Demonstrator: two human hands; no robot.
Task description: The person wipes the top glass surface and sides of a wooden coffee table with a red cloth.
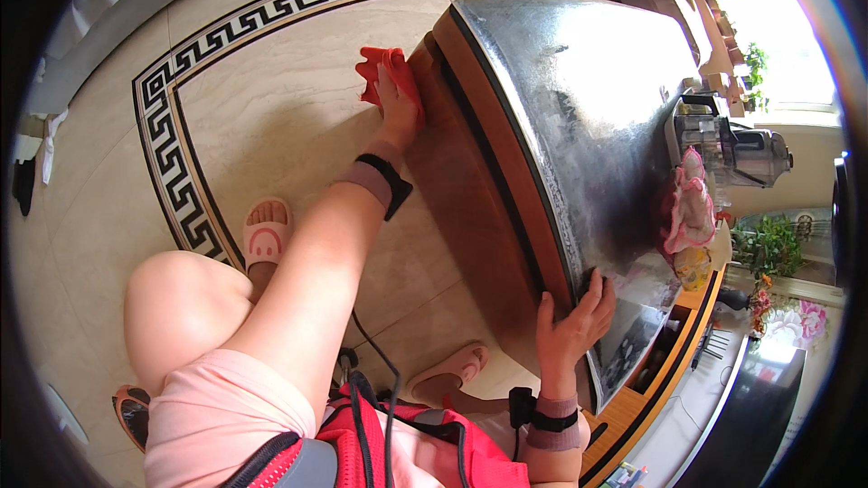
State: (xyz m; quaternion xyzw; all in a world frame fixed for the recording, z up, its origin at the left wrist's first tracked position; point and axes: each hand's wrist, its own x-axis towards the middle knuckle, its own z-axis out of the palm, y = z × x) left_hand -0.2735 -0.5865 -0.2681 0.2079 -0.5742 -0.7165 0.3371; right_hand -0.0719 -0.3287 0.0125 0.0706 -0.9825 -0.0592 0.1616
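Observation:
My left hand (395, 98) holds a folded red cloth (369, 71) against the reddish-brown wooden side (453, 142) of a low table, near its far corner. The palm is turned toward the wood, and part of the cloth is hidden behind the hand. My right hand (576, 325) rests on the near edge of the shiny dark tabletop (536, 54). Its thumb lies by the wooden rim and its fingers are spread on top, with nothing held. Both wrists wear black straps over mauve cuffs.
On the tabletop's far side stand a clear jug-like container (753, 156), a pink-trimmed cloth (692, 210) and a yellow packet (693, 268). A black cable (373, 342) hangs before me. My slippered feet (266, 234) are on the tiled floor. A TV cabinet (627, 430) lies to the right.

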